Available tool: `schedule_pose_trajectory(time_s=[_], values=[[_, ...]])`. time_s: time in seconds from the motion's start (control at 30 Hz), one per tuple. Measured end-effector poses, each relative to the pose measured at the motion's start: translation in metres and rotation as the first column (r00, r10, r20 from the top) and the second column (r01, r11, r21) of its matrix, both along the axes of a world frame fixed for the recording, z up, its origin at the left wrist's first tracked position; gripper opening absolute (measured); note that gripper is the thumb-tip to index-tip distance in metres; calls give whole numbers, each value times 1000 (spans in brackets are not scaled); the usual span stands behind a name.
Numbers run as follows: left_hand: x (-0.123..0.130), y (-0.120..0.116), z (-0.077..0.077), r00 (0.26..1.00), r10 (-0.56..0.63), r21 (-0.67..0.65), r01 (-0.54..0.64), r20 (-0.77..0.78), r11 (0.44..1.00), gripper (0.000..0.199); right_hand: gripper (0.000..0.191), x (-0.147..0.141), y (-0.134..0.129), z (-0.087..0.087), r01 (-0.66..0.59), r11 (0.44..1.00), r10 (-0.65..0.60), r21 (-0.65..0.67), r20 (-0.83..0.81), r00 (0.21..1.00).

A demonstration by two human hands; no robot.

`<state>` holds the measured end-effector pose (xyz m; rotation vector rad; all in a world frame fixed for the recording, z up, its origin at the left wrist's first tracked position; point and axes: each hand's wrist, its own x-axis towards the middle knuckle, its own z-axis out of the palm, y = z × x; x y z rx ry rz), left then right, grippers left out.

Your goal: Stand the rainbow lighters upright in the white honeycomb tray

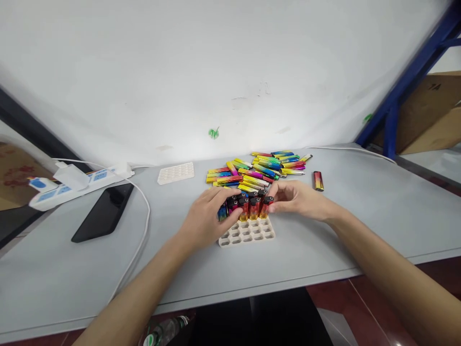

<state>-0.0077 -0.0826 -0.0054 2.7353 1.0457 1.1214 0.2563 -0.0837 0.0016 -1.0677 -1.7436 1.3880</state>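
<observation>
A cream tray (247,235) with rows of slots lies on the grey table, and several shiny lighters stand upright in its back rows. My left hand (207,214) curves around the lighters at the left end, thumb in front and fingers behind, closed about a dark purple lighter (232,205). At the right end of the front row, my right hand (297,199) pinches a red-and-yellow lighter (265,208) between thumb and fingers. Two red-orange lighters (254,207) stand between my hands. The front slots show no lighters. My left fingers partly hide the back rows.
Behind the tray lies a loose pile of colourful lighters (268,166). One red lighter (318,181) lies apart at right. A second white tray (175,173), a black phone (103,211), a power strip (81,185) and a white cable (147,216) occupy the left side.
</observation>
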Motion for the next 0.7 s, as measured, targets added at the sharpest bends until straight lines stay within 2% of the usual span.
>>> schedule_pose_trajectory(time_s=[0.17, 0.27, 0.33, 0.37, 0.4, 0.43, 0.47, 0.5, 0.53, 0.57, 0.63, 0.7], values=[[0, 1, 0, 1000, -4, 14, 4, -11, 1000, 29, 25, 2, 1, -2, -7, 1000, 4, 27, 95, 995], [-1, 1, 0, 1000, -2, 26, 3, -6, 1000, 28, 24, 5, 1, 1, -23, 999, 20, 33, 81, 997], [-1, 1, 0, 1000, -1, 30, 2, -4, 1000, 28, 21, 9, 2, 3, 67, 994, -72, 87, 51, 996], [-1, 1, 0, 1000, -2, 30, 2, -4, 1000, 28, 20, 12, 4, 3, 167, 976, -175, 138, 51, 983], [-1, 1, 0, 1000, -3, 28, 3, -4, 1000, 28, 18, 16, 7, 2, 294, 933, -314, 210, 72, 947], [-1, 1, -1, 1000, -6, 29, 6, -3, 1000, 28, 16, 20, 10, 0, 423, 855, -471, 299, 108, 876], [-1, 1, -1, 1000, -8, 29, 8, -3, 1000, 27, 13, 24, 13, -2, 528, 745, -628, 407, 161, 762], [-1, 2, -1, 1000, -10, 28, 10, -3, 1000, 27, 11, 28, 16, -5, 578, 636, -748, 512, 221, 626], [-1, 2, -1, 1000, -10, 26, 10, -4, 1000, 27, 10, 32, 19, -8, 593, 549, -825, 589, 270, 496], [-2, 2, -2, 1000, -10, 25, 10, -7, 1000, 27, 11, 36, 22, -10, 590, 491, -868, 641, 309, 387], [-2, 3, -2, 1000, -8, 23, 8, -11, 1000, 28, 19, 43, 25, -15, 564, 452, -890, 691, 392, 233], [-3, 3, -3, 1000, -11, 15, 11, -16, 1000, 29, 31, 50, 28, -19, 539, 463, -868, 704, 483, 115]])
